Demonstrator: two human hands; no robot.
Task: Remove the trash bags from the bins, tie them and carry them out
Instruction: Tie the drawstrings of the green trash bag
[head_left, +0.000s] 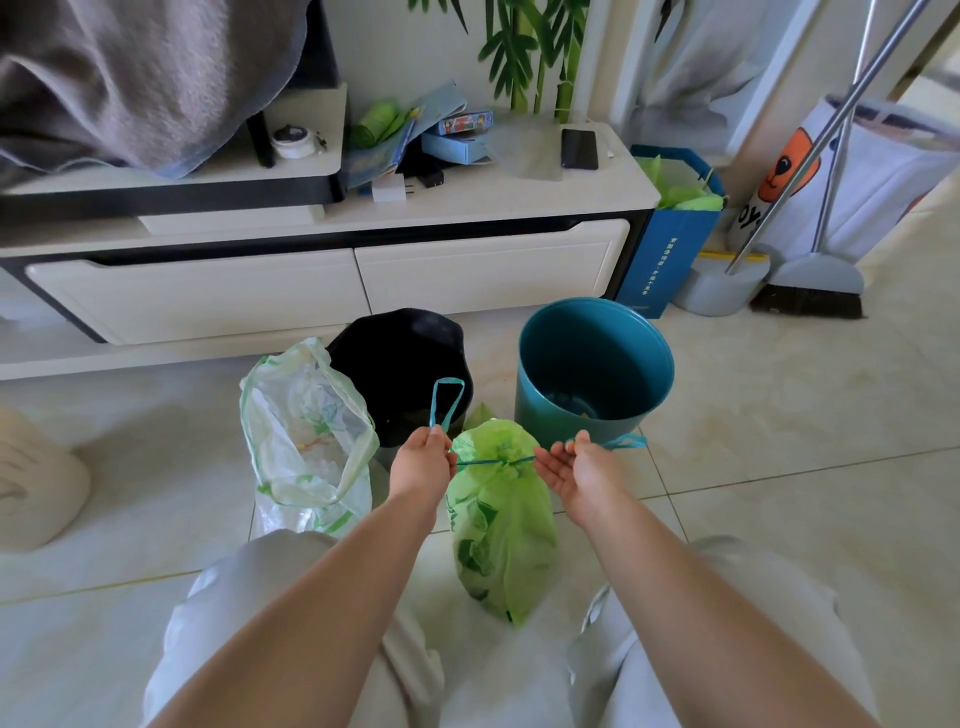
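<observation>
I see a tiled floor (779, 441) with a low white cabinet (332, 280) across the far side. Two bins stand in front of the cabinet: a teal bin (597, 364) on the right, its liner out, and a black bin (405, 364) to its left. A whitish translucent trash bag (306, 441) stands open-mouthed just left of the black bin, touching it.

The green trash bag (498, 519) stands on the floor between my knees, near both bins, its neck gathered shut by a blue drawstring (493, 461) knotted at the top.

My left hand (423, 462) pinches the left run of the drawstring between fingers and thumb; a loop of the string stands up above that hand. My right hand (582, 467), palm up, grips the right run, with a second loop trailing out to the right. The string lies taut and level between the two hands across the knot.

A phone (579, 149) lies on the cabinet top.
</observation>
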